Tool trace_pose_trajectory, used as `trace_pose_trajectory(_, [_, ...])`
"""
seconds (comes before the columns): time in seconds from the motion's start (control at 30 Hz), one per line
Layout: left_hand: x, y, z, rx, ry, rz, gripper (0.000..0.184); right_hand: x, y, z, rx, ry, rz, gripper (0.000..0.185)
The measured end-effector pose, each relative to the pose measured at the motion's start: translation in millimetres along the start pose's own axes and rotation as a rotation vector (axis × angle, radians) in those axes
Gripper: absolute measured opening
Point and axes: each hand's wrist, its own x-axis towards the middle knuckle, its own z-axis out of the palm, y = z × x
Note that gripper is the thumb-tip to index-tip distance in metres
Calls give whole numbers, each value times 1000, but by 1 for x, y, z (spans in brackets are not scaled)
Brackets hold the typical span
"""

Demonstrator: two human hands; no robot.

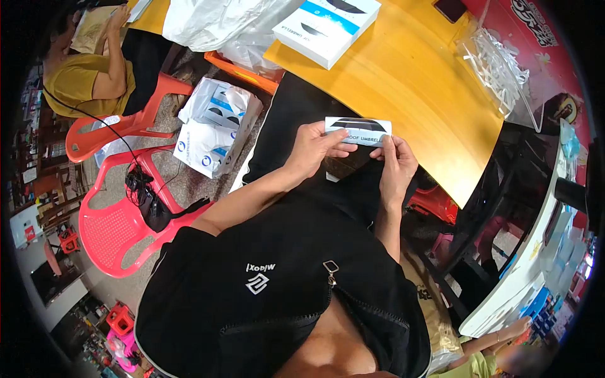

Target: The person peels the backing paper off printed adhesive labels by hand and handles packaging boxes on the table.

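A small white printed card [358,125] with a black umbrella picture and the partly covered words "...ROOF UMBRELLA" is held up in front of my body, near the yellow table's edge. Its lower part looks bent or curved. My left hand [313,148] is closed on its left end, thumb across the front. The right end is pinched by my right hand [397,162], thumb and fingers at the lower corner. On the table beyond lies a white stack or box [326,30] with similar umbrella print and a blue band; I cannot tell which it is.
Left of me, a plastic-wrapped bundle [217,129] of umbrella-printed packs stands near a pink chair [113,230] with cables. An orange crate [246,70] holds white bags. A clear bag of white strips [498,69] lies on the yellow table [416,82]. Other people sit at left and lower right.
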Motion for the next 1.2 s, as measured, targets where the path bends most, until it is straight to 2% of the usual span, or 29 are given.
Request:
trace_pose_trajectory(0.2, [1,4,-3,33,37,75,22,-1,-10,1,-39,-41,70,20])
trace_pose_trajectory(0.27, [1,6,-4,39,33,85,22,1,-14,3,-127,73,-113,19])
trace_pose_trajectory(0.3, [2,6,-4,69,39,121,22,2,-15,-2,-128,83,-117,19])
trace_pose_trajectory(0.37, [1,8,-3,144,54,191,23,6,-19,-14,-490,-14,-391,25])
trace_pose_trajectory(0.4, [0,9,-2,144,42,193,23,6,-27,-13,-563,-39,-445,25])
trace_pose_trajectory(0.5, [0,10,-3,340,39,269,21,10,-34,-15,-661,-124,-469,18])
trace_pose_trajectory(0.6, [0,9,-6,499,-15,415,19,14,-31,-19,-707,-176,-582,16])
trace_pose_trajectory(0.67, [1,11,-7,518,-17,477,18,15,-25,-21,-767,-185,-662,14])
trace_pose_trajectory(0.77, [1,19,-6,539,-34,457,19,17,-20,-21,-829,-170,-819,13])
trace_pose_trajectory(0.93, [-3,25,-3,490,-41,391,20,20,-17,-21,-819,-196,-877,17])
trace_pose_trajectory(1.0, [-4,25,-3,496,-42,372,20,20,-14,-20,-789,-197,-823,18])
trace_pose_trajectory(1.2, [-5,20,-1,591,-26,518,19,20,-13,-21,-728,-262,-725,21])
